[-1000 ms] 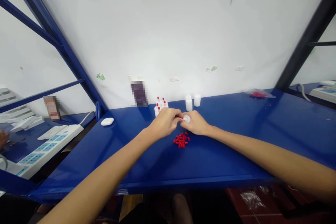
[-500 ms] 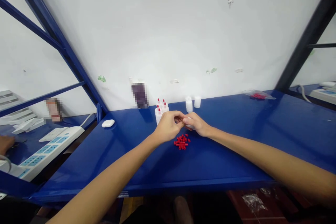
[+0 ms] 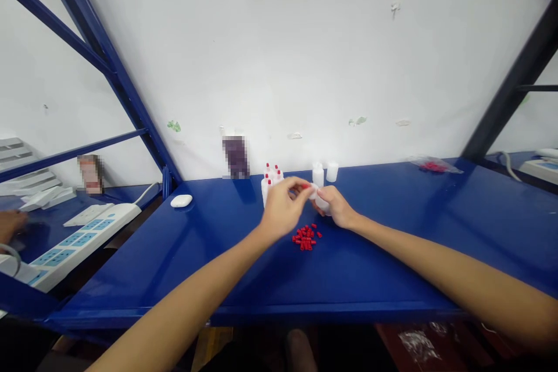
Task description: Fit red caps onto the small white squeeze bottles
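Observation:
My right hand [image 3: 340, 207] is wrapped round a small white bottle [image 3: 321, 202], which is tilted with its nozzle toward the left. My left hand [image 3: 283, 204] pinches a red cap [image 3: 306, 185] at the nozzle's tip; whether it is seated cannot be made out. Just below my hands lies a loose heap of red caps [image 3: 305, 238] on the blue table [image 3: 349, 282]. Behind my left hand stand several white bottles with red tips [image 3: 266, 187], partly hidden by it. Further back, beyond my right hand, are a few white bottles without red tips [image 3: 318, 175].
A white case [image 3: 181, 201] lies at the table's left. A pixelated dark rectangle [image 3: 236, 157] leans on the wall. A clear bag with red pieces [image 3: 433, 166] rests at the back right. Beyond the blue frame are a power strip [image 3: 72, 244] and another person's hand [image 3: 12, 222].
My hands have drawn slightly apart, and the bottle and a red cap now show between them. The whole view has shifted a little.

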### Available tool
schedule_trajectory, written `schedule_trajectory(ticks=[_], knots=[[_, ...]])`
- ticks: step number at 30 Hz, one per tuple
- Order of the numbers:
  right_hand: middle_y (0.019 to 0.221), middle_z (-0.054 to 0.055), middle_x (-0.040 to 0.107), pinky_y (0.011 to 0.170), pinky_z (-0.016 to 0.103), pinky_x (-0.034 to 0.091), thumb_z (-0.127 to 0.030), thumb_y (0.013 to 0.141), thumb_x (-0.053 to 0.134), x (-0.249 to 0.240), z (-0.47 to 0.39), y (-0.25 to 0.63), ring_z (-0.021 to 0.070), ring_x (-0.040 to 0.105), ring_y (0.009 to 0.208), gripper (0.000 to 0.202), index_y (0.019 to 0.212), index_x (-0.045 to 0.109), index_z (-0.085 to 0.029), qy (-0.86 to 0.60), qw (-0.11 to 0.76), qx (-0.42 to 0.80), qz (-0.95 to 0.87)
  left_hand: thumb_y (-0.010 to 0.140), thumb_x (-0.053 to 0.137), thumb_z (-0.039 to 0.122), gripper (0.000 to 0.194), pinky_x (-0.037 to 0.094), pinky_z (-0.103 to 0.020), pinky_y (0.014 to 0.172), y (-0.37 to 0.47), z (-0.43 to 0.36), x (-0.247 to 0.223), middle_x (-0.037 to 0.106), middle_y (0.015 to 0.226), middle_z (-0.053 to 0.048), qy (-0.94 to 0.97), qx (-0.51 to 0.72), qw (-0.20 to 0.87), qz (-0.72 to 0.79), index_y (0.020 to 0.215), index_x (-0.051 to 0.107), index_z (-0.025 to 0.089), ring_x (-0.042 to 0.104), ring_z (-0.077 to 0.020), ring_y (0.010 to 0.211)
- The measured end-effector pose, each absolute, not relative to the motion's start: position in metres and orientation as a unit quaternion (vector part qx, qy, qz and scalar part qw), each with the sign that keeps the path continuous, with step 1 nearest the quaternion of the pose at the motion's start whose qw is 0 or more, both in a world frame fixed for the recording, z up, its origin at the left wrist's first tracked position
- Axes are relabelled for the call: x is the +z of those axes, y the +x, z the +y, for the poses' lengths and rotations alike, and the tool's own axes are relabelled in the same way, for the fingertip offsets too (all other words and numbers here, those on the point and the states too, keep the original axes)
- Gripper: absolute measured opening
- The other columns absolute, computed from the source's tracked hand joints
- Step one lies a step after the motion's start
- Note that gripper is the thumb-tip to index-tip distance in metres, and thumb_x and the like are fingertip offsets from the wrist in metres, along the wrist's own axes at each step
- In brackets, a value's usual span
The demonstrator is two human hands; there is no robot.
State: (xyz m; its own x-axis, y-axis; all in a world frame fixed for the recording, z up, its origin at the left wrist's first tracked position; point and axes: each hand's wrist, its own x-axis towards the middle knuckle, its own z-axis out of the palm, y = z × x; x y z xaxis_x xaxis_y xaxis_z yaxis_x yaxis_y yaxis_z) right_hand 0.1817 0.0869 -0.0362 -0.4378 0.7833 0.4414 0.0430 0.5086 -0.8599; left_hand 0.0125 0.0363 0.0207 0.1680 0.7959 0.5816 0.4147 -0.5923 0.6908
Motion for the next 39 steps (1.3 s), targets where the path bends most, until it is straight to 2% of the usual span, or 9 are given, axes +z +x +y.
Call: schedule_trajectory(ticks=[2,6,11,15,20,26,36,39], knots=[[0.043,-0.001,0.047,0.046,0.026,0.034,-0.063,0.091,0.037,-0.037,0.089,0.182,0.0118,0.043,0.04,0.058,0.057,0.051,-0.018,-0.297,0.468,0.422,-0.717,0.087,0.065,0.029,0.013,0.05,-0.029,0.073,-0.007,0.045,0.036,0.067,0.086,-0.003,0.747,0.512,0.095,0.414,0.087,0.069,0.017,0.06,-0.0149,0.075],[0.043,-0.002,0.047,0.043,0.026,0.034,-0.062,0.091,0.039,-0.036,0.09,0.178,0.012,0.043,0.038,0.055,0.058,0.05,-0.019,-0.327,0.483,0.443,-0.681,0.091,0.06,0.034,0.019,0.044,-0.041,0.093,-0.04,0.066,0.049,0.059,0.103,-0.008,0.746,0.481,-0.066,0.456,0.092,0.072,0.019,0.055,-0.0218,0.099],[0.047,-0.002,0.048,0.043,0.024,0.037,-0.071,0.091,0.033,-0.034,0.084,0.172,0.0118,0.044,0.041,0.061,0.064,0.051,-0.019,-0.334,0.483,0.435,-0.683,0.095,0.054,0.043,0.027,0.037,-0.051,0.1,-0.041,0.079,0.034,0.051,0.129,-0.009,0.811,0.354,-0.099,0.455,0.1,0.074,0.026,0.043,-0.0304,0.121],[0.051,-0.002,0.048,0.044,0.024,0.037,-0.075,0.087,0.037,-0.035,0.081,0.17,0.011,0.044,0.043,0.061,0.068,0.051,-0.019,-0.317,0.481,0.43,-0.695,0.095,0.052,0.043,0.029,0.036,-0.052,0.099,-0.037,0.077,0.025,0.046,0.138,-0.01,0.825,0.313,-0.143,0.448,0.104,0.075,0.028,0.038,-0.0333,0.126],[0.052,-0.003,0.048,0.043,0.024,0.037,-0.077,0.085,0.041,-0.037,0.083,0.17,0.0111,0.044,0.043,0.06,0.07,0.052,-0.019,-0.313,0.487,0.441,-0.687,0.096,0.05,0.041,0.029,0.036,-0.052,0.097,-0.044,0.076,0.02,0.046,0.138,-0.011,0.821,0.304,-0.167,0.454,0.107,0.075,0.03,0.038,-0.0338,0.125],[0.048,-0.002,0.048,0.041,0.024,0.036,-0.075,0.09,0.029,-0.038,0.083,0.171,0.0117,0.045,0.04,0.064,0.067,0.052,-0.019,-0.328,0.488,0.459,-0.666,0.098,0.048,0.039,0.03,0.038,-0.048,0.097,-0.048,0.077,0.014,0.047,0.134,-0.012,0.835,0.294,-0.153,0.44,0.113,0.071,0.027,0.043,-0.0303,0.123],[0.046,0.0,0.05,0.042,0.024,0.034,-0.064,0.089,0.034,-0.042,0.086,0.174,0.0121,0.044,0.039,0.056,0.062,0.053,-0.019,-0.315,0.486,0.5,-0.644,0.097,0.048,0.032,0.026,0.039,-0.045,0.095,-0.062,0.069,0.016,0.051,0.13,-0.012,0.835,0.294,-0.194,0.422,0.112,0.068,0.024,0.046,-0.0286,0.119],[0.047,0.0,0.051,0.043,0.025,0.035,-0.06,0.089,0.038,-0.043,0.087,0.174,0.0127,0.045,0.04,0.051,0.064,0.053,-0.019,-0.311,0.483,0.504,-0.645,0.098,0.044,0.027,0.026,0.042,-0.041,0.09,-0.064,0.062,0.017,0.061,0.114,-0.012,0.851,0.303,-0.225,0.366,0.106,0.068,0.021,0.053,-0.0251,0.106]])
